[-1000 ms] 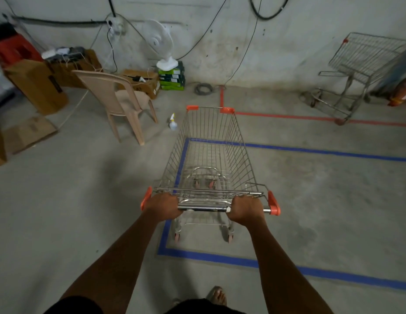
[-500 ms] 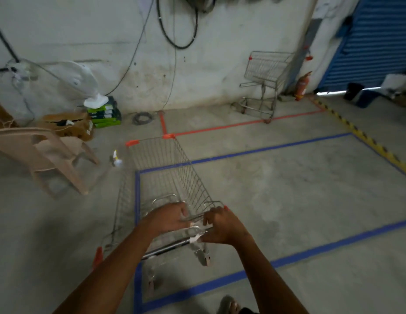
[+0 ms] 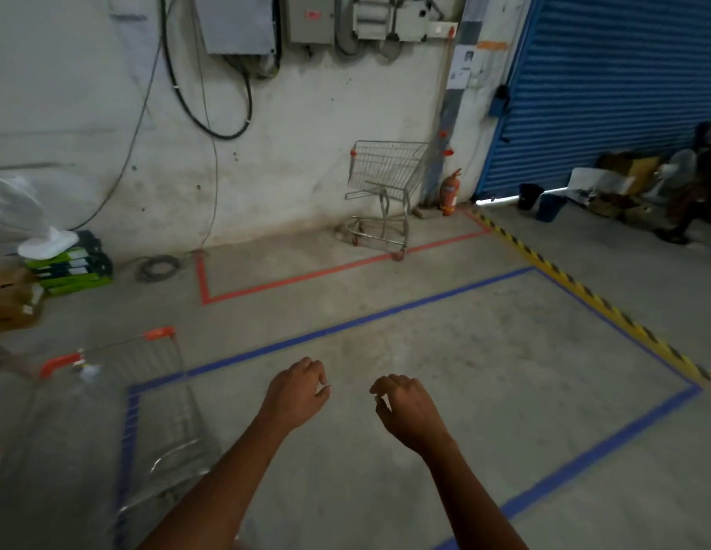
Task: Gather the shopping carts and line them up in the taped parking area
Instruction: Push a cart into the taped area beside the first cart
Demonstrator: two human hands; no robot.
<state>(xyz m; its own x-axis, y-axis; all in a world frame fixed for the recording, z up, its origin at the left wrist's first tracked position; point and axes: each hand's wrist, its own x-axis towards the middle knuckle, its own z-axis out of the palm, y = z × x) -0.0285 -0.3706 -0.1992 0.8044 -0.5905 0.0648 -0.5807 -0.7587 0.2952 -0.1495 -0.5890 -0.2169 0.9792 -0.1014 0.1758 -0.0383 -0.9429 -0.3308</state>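
Both hands hang in the air over the bare concrete floor (image 3: 445, 343), holding nothing. The left hand (image 3: 296, 393) has its fingers loosely curled downward and slightly apart. The right hand (image 3: 407, 406) is likewise empty, its fingers bent and relaxed. The two hands are near each other but not touching.

The near cart (image 3: 147, 410) stands at the lower left, badly blurred. Its wire basket overlaps the corner of the blue tape (image 3: 357, 322), and its two orange corner caps show at the far end of the basket. Whether all its wheels sit inside the blue outline cannot be told from this view. Neither hand touches it; it is well to the left of the left hand.

The far cart (image 3: 385, 184) stands against the back wall (image 3: 298, 152), with one wheel on or just beside the red tape (image 3: 306, 276). A red fire extinguisher (image 3: 450, 192) stands just to its right, beside the blue shutter (image 3: 607, 81).

Yellow-and-black hazard tape (image 3: 592, 299) runs along the right edge of the blue outline. A coil of cable (image 3: 159, 267) lies on the floor by the wall, and a stack of green boxes (image 3: 74, 265) sits at the left with a white fan base (image 3: 48, 242) on top.
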